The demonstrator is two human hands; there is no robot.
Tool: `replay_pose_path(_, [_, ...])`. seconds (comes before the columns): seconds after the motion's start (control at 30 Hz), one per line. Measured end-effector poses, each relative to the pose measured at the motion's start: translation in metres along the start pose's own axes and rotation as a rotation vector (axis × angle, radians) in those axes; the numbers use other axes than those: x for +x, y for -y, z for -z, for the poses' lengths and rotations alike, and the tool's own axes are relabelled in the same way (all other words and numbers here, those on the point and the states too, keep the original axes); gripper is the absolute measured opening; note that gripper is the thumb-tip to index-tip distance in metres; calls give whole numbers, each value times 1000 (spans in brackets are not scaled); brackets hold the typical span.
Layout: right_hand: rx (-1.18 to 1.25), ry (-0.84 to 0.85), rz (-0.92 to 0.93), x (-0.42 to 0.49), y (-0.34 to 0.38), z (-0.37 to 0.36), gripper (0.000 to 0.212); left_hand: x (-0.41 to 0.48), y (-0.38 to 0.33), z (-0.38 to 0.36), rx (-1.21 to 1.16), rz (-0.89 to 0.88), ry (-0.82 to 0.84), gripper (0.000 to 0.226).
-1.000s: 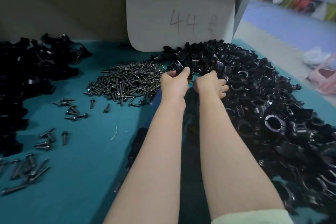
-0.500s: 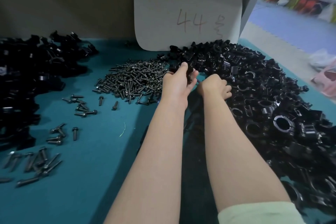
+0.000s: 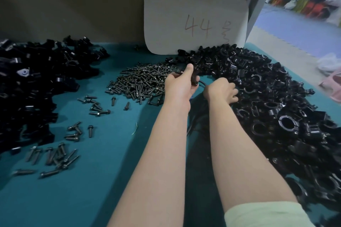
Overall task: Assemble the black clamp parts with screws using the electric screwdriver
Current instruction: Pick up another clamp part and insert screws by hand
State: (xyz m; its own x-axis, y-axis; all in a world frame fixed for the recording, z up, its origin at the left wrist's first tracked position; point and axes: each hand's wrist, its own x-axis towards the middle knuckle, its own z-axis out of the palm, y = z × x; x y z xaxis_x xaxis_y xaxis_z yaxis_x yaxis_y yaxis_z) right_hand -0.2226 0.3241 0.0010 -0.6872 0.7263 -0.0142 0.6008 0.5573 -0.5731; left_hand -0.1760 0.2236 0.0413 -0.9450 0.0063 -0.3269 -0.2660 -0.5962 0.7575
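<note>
The teal table [image 3: 110, 180] runs out of view at the left, near and right edges, and its broadest bare stretch lies near and left of the forearms. A big heap of black clamp parts [image 3: 276, 107] covers the right side, cut off at the right and near edges. Single pieces deep in it are hard to tell apart. A second black heap [image 3: 33, 88] on the left is cut by the left edge and too dark to make out in detail. A white card [image 3: 195, 22] marked 44 stands at the far wall, its foot hidden behind the big heap. The pile of screws [image 3: 142, 81] lies in the far middle, its right part hidden behind the left hand [image 3: 180, 86]. That hand grips a small black clamp part [image 3: 194, 79], thumb up, where pile and heap meet. The right hand [image 3: 220, 90] rests on the heap's left margin, fingers curled down among the pieces; whether they grasp anything cannot be told. Between the forearms a dark shape [image 3: 199, 120] lies in shadow and cannot be identified. Loose screws [image 3: 55, 155] dot the near left, blurred toward the edge.
</note>
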Motion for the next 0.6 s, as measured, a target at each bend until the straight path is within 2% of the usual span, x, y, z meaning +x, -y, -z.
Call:
replay_pose_path(0.1, [159, -68, 46, -2, 5, 9, 36, 2, 6, -1, -28, 1, 10, 21])
replay_pose_path(0.17, [386, -55, 106, -5, 11, 19, 36, 2, 7, 0, -41, -46, -11, 32])
replay_pose_path(0.23, [658, 35, 168, -13, 18, 30, 26, 0, 6, 2, -44, -128, -35, 42])
replay_pose_path(0.33, [990, 269, 219, -44, 20, 40, 2, -10, 1, 7, 25, -231, -88, 33])
replay_pose_path(0.47, [1051, 327, 372, -87, 9, 45, 9, -34, -11, 30, -35, -230, -98, 16])
replay_pose_path(0.6, [1116, 490, 369, -121, 9, 45, 29, -58, -20, 69, -111, -223, -139, 14])
